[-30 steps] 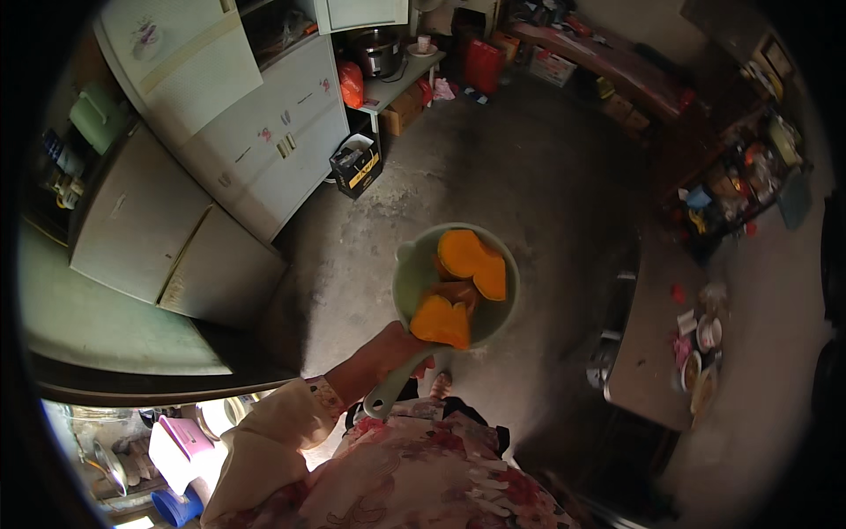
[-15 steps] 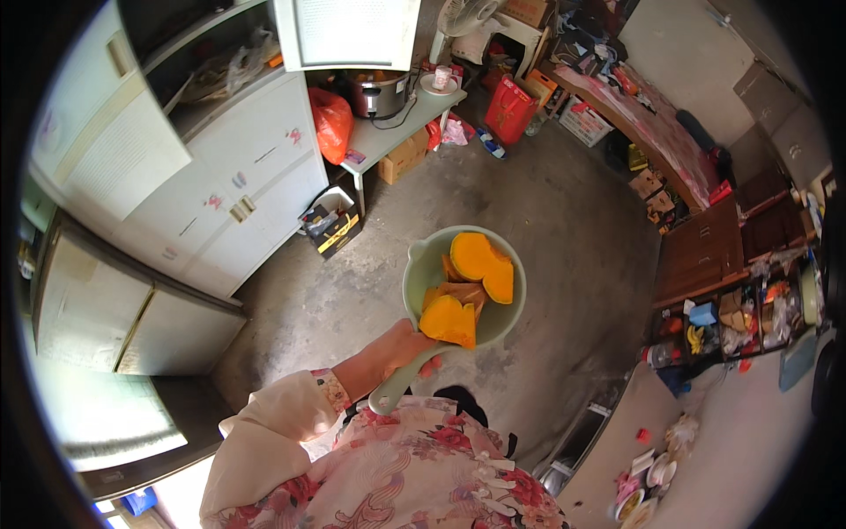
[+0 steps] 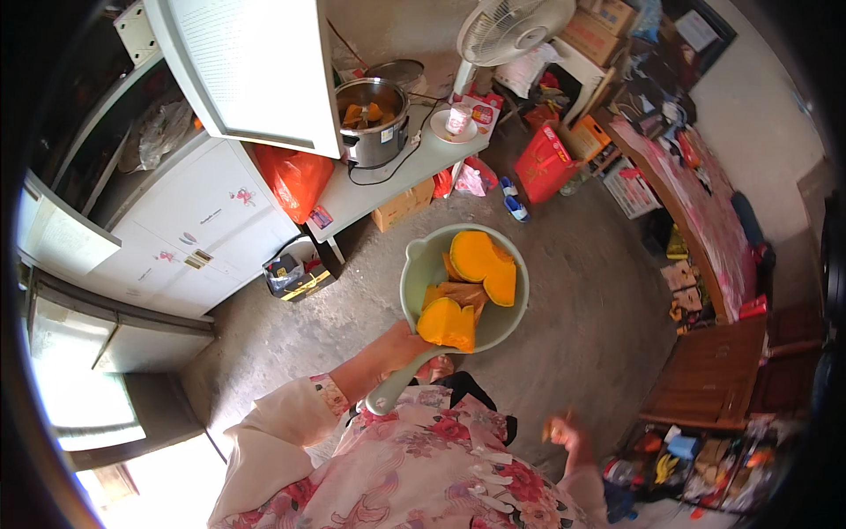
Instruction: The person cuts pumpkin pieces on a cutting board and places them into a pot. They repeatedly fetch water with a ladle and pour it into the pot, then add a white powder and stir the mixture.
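My left hand (image 3: 395, 346) is closed on a pale green handled bowl (image 3: 507, 331), gripping it at the lower left, where the long handle runs toward me. Inside lie cut pieces of orange pumpkin (image 3: 467, 256) and a brownish piece (image 3: 467, 295) between them. My right hand (image 3: 562, 434) hangs low at the right, apart from the bowl; motion blur hides whether its fingers hold anything. Ahead, on a pale table (image 3: 344, 216), stands a metal electric cooker (image 3: 372, 145) with orange pieces inside, beside a saucer with a cup (image 3: 458, 119).
A white cabinet (image 3: 220, 229) with an open upper door (image 3: 247, 70) is at the left. A fan (image 3: 515, 31), red bag (image 3: 546, 163) and slippers (image 3: 514, 198) are at the back. A box (image 3: 300, 278) sits on the floor. A long bench (image 3: 718, 229) and wooden cupboard (image 3: 705, 370) line the right.
My view has turned toward the table and cooker, which appear nearer. The bowl stays in my left hand at much the same spot in view. My right hand has appeared at lower right.
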Action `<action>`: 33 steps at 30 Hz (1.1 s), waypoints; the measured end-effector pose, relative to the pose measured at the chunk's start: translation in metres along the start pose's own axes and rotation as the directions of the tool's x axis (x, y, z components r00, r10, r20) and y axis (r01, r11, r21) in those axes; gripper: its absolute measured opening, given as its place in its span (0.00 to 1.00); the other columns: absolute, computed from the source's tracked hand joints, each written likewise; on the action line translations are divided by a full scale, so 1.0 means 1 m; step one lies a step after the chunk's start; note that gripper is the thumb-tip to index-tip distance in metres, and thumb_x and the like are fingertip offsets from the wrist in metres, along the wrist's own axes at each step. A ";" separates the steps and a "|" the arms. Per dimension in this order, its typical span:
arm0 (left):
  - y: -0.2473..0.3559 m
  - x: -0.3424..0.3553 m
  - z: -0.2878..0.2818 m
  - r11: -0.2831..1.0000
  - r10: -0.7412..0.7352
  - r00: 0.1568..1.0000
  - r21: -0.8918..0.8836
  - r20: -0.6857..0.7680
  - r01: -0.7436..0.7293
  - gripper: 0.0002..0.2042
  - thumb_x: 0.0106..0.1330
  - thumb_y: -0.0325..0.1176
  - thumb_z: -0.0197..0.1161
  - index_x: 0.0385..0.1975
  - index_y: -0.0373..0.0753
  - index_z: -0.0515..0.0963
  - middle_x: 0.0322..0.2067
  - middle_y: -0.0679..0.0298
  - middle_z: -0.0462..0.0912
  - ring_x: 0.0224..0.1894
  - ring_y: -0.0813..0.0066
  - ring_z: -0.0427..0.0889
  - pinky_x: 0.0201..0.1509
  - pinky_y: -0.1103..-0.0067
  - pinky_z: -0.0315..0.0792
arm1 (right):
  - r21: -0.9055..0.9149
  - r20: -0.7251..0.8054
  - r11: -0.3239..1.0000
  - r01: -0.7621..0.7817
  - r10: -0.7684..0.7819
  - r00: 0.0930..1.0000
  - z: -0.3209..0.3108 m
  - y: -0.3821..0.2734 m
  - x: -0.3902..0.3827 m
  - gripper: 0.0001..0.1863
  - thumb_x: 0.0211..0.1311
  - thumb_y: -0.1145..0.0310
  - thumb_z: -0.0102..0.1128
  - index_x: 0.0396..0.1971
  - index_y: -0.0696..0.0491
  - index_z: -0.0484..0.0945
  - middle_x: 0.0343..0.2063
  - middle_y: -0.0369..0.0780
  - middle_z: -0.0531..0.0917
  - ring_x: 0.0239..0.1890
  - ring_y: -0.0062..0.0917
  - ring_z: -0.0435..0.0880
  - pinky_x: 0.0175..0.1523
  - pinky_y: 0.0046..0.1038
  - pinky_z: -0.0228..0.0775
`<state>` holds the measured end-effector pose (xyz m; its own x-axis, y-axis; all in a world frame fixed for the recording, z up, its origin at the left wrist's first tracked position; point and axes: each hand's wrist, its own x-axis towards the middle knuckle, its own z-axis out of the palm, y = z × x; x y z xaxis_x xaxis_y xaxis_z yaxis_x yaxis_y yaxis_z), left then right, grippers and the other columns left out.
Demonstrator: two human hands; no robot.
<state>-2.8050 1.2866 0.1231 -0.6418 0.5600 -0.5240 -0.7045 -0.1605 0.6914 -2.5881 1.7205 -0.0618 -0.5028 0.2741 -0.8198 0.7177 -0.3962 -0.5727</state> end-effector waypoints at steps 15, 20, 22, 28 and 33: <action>0.103 0.212 -0.104 0.992 -0.056 0.927 -0.122 -0.370 0.012 0.09 0.60 0.33 0.51 0.36 0.35 0.71 0.18 0.65 0.75 0.16 0.80 0.74 0.18 0.85 0.69 | -0.191 0.911 0.950 0.249 0.076 0.405 0.612 -0.497 0.248 0.15 0.52 0.65 0.56 0.41 0.48 0.68 0.37 0.33 0.74 0.38 0.21 0.73 0.37 0.31 0.70; 0.136 0.243 -0.126 0.966 -0.049 0.870 -0.243 -0.490 -0.082 0.08 0.60 0.32 0.50 0.34 0.34 0.71 0.18 0.64 0.75 0.17 0.80 0.74 0.19 0.84 0.70 | -0.337 0.784 0.915 0.224 0.140 0.605 0.753 -0.505 0.277 0.35 0.47 0.58 0.61 0.54 0.45 0.55 0.49 0.41 0.68 0.53 0.33 0.63 0.53 0.50 0.55; 0.143 0.254 -0.133 0.959 -0.062 0.839 -0.265 -0.540 -0.100 0.08 0.61 0.31 0.49 0.33 0.34 0.70 0.17 0.64 0.75 0.17 0.79 0.74 0.19 0.83 0.70 | -0.452 0.731 0.796 0.402 0.073 0.678 0.773 -0.508 0.283 0.48 0.47 0.57 0.61 0.61 0.44 0.37 0.55 0.44 0.61 0.60 0.37 0.55 0.56 0.56 0.45; 0.195 0.296 -0.148 0.889 -0.049 0.759 -0.375 -0.650 -0.264 0.06 0.60 0.30 0.51 0.32 0.34 0.72 0.17 0.63 0.75 0.16 0.77 0.74 0.18 0.83 0.69 | 0.011 0.974 -0.142 0.990 -0.224 -0.043 0.661 -0.502 0.289 0.32 0.46 0.58 0.61 0.50 0.57 0.63 0.51 0.45 0.66 0.54 0.37 0.63 0.58 0.34 0.53; 0.231 0.333 -0.161 0.798 -0.077 0.746 -0.489 -0.662 -0.351 0.06 0.59 0.29 0.51 0.31 0.34 0.72 0.18 0.62 0.76 0.14 0.78 0.73 0.15 0.84 0.68 | 0.391 0.920 -0.436 0.811 0.154 -0.360 0.642 -0.544 0.245 0.22 0.40 0.55 0.62 0.35 0.51 0.73 0.38 0.40 0.70 0.42 0.34 0.66 0.49 0.38 0.55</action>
<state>-3.2300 1.3048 0.0282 -0.6247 -0.1082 -0.7733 -0.4851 -0.7223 0.4930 -3.4110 1.4408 0.0500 -0.1516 -0.9659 0.2097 -0.9088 0.0528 -0.4139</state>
